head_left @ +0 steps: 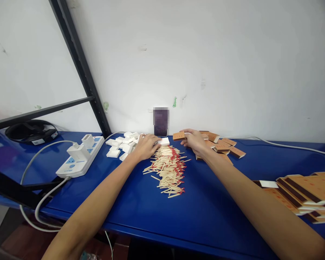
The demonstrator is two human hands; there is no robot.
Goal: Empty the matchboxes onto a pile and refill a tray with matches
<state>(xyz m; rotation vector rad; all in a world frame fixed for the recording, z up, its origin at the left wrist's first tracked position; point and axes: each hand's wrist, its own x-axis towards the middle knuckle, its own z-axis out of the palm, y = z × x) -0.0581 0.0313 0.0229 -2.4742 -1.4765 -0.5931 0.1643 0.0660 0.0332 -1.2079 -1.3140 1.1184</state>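
Supplies fanned out by kind

Loose pale wooden matches with red heads [168, 169] lie heaped mid-worktop, straight ahead of the person, so either hand can get at them. Small white card trays [122, 144] cluster just left of the heap and flat brown card sleeves [224, 145] just right of it, each kind apparently kept on the side of the hand that reaches for it. A dark phone [161, 122] leans upright against the wall behind the heap.

The left hand [147, 146] lies palm down with its fingers loosely curved, the tips on a single white tray [164, 141] at the heap's far end; I cannot tell whether it grips the tray. The right hand [195, 141] is curled and pinches one brown sleeve [178, 136] just above the blue worktop [141, 202]. A white power strip [79, 157] sits well to the left.
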